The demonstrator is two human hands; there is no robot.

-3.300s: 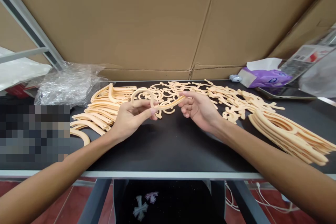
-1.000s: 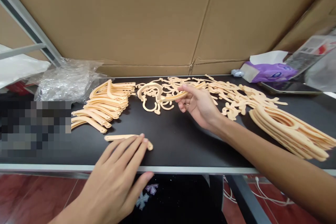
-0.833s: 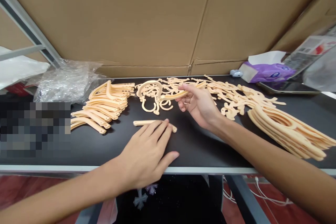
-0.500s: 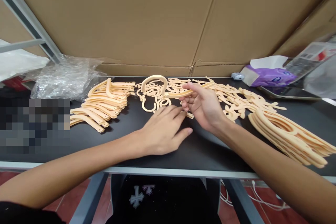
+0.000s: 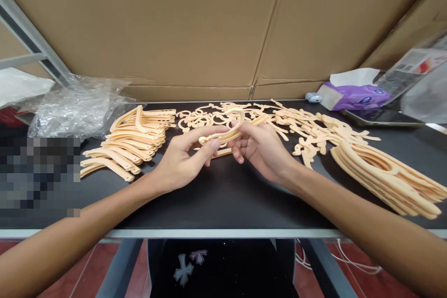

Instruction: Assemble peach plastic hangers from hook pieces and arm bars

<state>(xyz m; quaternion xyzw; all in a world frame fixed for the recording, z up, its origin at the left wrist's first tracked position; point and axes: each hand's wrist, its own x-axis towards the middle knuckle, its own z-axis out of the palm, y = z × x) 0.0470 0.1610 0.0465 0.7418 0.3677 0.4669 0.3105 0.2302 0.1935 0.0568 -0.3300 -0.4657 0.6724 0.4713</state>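
Note:
My left hand [image 5: 185, 158] is closed, its thumb and fingers pinching the end of a cream plastic hanger hook piece [image 5: 240, 122]. My right hand [image 5: 263, 151] is closed on a cream hanger arm piece [image 5: 260, 119] that slants up to the right, its fingertips near the hook. The two pieces overlap between my hands; whether they are joined I cannot tell. Just below the fingers shows another flat cream strip [image 5: 222, 152], partly hidden. Behind the hands lies a loose spread of hook-shaped pieces [image 5: 199, 116].
Stacked hanger arms [image 5: 129, 142] lie at left, beside crumpled clear plastic wrap [image 5: 73, 107]. On the right are more loose cream pieces [image 5: 314, 130], a stack of flat hanger parts [image 5: 384, 177], a purple tissue pack [image 5: 363, 97] and a tablet-like device [image 5: 384, 118]. Cardboard [image 5: 174, 28] stands behind.
My left hand has risen from the tabletop and turned to pinch the pieces. The hook has tilted and shifted right and down, and my hands are now together.

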